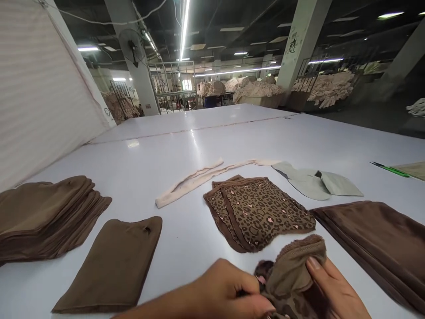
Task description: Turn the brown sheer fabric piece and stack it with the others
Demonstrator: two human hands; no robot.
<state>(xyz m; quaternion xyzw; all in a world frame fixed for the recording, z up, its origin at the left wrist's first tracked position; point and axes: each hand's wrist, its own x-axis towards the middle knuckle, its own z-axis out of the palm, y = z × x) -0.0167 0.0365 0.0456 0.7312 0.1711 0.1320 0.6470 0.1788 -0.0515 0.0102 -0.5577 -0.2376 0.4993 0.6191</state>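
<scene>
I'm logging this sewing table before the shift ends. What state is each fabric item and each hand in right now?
Brown fabric piece: bunched, held in both hands.
Left hand: fingers pinching the piece.
Right hand: closed on the piece, thumb on top.
Leopard-print pieces: stacked flat.
Brown stack: piled, edges fanned.
Single brown piece: lying flat.
Cream strip: stretched out, loose.
Grey-green pieces: flat, overlapping.
Dark brown pile: flat, layered.

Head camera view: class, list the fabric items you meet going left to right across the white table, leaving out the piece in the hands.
Stack of brown pieces → single brown piece → cream strip → leopard-print pieces → grey-green pieces → dark brown pile.
</scene>
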